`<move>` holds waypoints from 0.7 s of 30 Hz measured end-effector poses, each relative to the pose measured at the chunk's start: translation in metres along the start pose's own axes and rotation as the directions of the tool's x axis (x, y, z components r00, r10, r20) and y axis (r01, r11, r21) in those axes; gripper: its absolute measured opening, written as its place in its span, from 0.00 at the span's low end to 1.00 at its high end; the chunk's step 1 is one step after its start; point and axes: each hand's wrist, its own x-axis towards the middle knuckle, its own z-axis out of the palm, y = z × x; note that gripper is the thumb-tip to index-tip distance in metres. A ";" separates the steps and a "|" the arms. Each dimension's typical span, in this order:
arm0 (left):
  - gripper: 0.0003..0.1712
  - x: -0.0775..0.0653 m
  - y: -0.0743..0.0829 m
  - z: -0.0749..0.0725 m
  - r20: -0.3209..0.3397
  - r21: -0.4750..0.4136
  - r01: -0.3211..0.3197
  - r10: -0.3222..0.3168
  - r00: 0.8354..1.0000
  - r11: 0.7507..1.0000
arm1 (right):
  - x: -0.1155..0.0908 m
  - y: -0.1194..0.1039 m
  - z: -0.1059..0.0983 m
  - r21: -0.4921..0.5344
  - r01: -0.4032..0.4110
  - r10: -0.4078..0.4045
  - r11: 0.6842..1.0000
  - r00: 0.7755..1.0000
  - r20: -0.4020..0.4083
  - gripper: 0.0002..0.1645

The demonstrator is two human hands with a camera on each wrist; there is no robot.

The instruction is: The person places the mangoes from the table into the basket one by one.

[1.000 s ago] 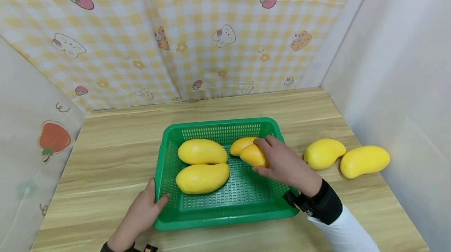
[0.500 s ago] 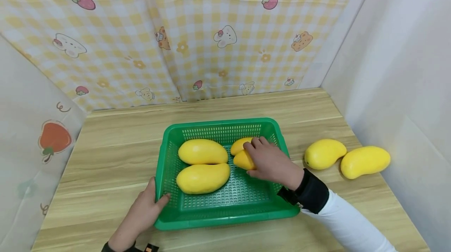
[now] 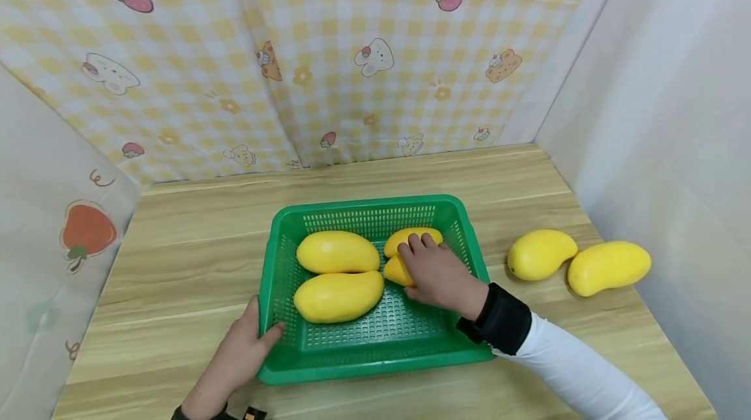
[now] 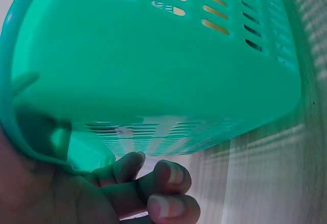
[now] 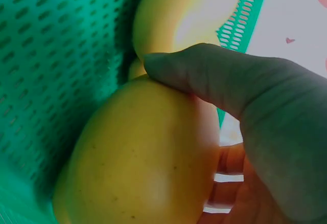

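My right hand (image 3: pixel 437 273) grips a yellow mango (image 5: pixel 143 147) low inside the green basket (image 3: pixel 375 368), thumb on one side and fingers round the other. Just behind it lies a smaller-looking orange-yellow mango (image 3: pixel 405 237), partly covered by the fingers. Two larger mangoes sit in the basket's left half, a rear mango (image 3: pixel 337 252) and a front mango (image 3: pixel 339 297), side by side. At the basket's left wall, my left hand (image 3: pixel 243 345) holds the rim with the thumb inside; in the left wrist view its fingers (image 4: pixel 173 206) curl beneath the rim outside.
Two more mangoes rest on the wood-grain table (image 3: pixel 188 263) right of the basket: a nearer-left mango (image 3: pixel 541 255) and a right-hand mango (image 3: pixel 610 268) by the white side wall (image 3: pixel 663 146). A checked curtain (image 3: pixel 328 94) hangs along the back edge.
My right hand has moved left and down with its mango, bringing it beside the left-hand mangoes and in front of the rear orange-yellow one. The left hand stays on the rim.
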 end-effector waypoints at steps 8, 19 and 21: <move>0.29 0.002 -0.002 -0.001 0.015 0.000 -0.009 0.009 1.000 1.000 | 0.001 0.000 0.011 -0.012 0.005 -0.005 1.000 0.999 -0.054 0.36; 0.28 0.001 -0.002 0.000 0.000 -0.003 -0.006 0.006 1.000 1.000 | 0.002 -0.004 0.014 -0.066 0.027 -0.029 0.997 0.999 -0.039 0.37; 0.28 0.002 -0.003 0.000 0.002 0.008 -0.008 0.008 1.000 1.000 | 0.003 -0.004 0.015 -0.073 0.028 -0.030 0.997 0.999 -0.031 0.38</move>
